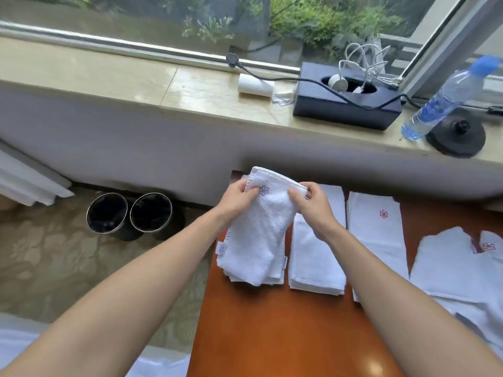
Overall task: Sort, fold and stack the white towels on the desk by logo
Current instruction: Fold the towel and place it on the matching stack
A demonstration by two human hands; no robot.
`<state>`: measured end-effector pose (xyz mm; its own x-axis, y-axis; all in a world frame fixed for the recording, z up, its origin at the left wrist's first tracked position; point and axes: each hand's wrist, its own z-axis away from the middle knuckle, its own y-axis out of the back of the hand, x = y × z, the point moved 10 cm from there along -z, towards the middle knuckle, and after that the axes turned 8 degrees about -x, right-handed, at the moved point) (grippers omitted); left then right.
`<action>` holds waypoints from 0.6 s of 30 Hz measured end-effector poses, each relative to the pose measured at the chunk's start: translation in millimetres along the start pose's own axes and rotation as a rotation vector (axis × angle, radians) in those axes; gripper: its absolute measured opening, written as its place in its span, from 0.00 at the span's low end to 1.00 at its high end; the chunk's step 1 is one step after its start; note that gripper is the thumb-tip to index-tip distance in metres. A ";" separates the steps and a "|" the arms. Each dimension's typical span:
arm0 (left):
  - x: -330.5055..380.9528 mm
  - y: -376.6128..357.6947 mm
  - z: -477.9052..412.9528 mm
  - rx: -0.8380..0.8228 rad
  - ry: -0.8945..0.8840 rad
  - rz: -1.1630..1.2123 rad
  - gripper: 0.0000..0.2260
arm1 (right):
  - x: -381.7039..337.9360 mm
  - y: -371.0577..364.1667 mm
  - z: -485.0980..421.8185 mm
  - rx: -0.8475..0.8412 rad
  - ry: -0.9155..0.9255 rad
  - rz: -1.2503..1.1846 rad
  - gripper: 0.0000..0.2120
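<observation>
Over the bench's (272, 336) left end, the left hand (239, 195) pinches the folded towel's (258, 235) far-left corner and the right hand (313, 205) its far-right. The towel's long axis runs toward the person, with its near end draped on the leftmost stack (279, 278) directly below.

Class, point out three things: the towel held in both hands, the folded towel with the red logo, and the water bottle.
held towel (258, 235), head view, its hanging middle
folded red-logo towel (378, 240), head view, plain cloth below the logo
water bottle (434, 108), head view, its blue label
</observation>
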<state>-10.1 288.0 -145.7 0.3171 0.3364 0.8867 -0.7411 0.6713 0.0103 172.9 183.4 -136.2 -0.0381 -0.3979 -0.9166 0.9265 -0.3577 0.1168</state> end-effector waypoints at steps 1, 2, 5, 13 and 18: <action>-4.0 1.3 -10.6 0.004 0.010 0.016 0.10 | 8.8 -1.7 -8.1 0.014 -0.033 -0.077 0.14; -10.4 2.9 -20.2 0.010 0.025 0.032 0.10 | 17.9 -6.0 -14.4 0.013 -0.065 -0.145 0.15; -31.0 7.2 -48.3 0.032 0.067 0.073 0.09 | 48.3 -28.9 -28.7 -0.084 -0.132 -0.188 0.15; -68.0 8.2 -68.3 0.058 0.117 -0.077 0.10 | 99.5 -35.7 -37.0 0.043 -0.157 0.176 0.14; -70.7 11.0 -36.8 0.062 0.042 -0.253 0.23 | 94.6 -37.8 -44.8 0.084 -0.145 0.278 0.24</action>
<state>-18.9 295.9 -225.2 0.5201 0.1914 0.8324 -0.6699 0.6961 0.2584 151.0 197.1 -244.4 0.1541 -0.6041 -0.7819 0.8750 -0.2842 0.3920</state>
